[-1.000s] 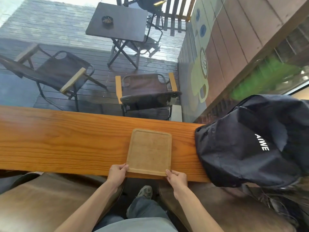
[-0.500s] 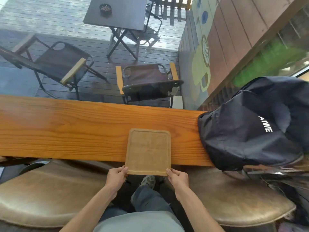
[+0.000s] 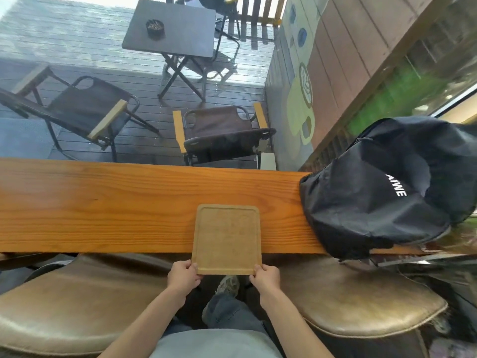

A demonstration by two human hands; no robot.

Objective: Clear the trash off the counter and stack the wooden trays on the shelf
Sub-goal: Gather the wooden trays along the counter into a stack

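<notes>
Two hands: left hand and right hand each clamp a near corner of one wooden tray, overhanging the counter near edge, likely for lifting; black bag at right end.

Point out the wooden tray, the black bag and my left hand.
wooden tray (image 3: 226,239), head view, middle of its flat face
black bag (image 3: 374,197), head view, front panel left of the lettering
left hand (image 3: 183,276), head view, back of the hand
</notes>
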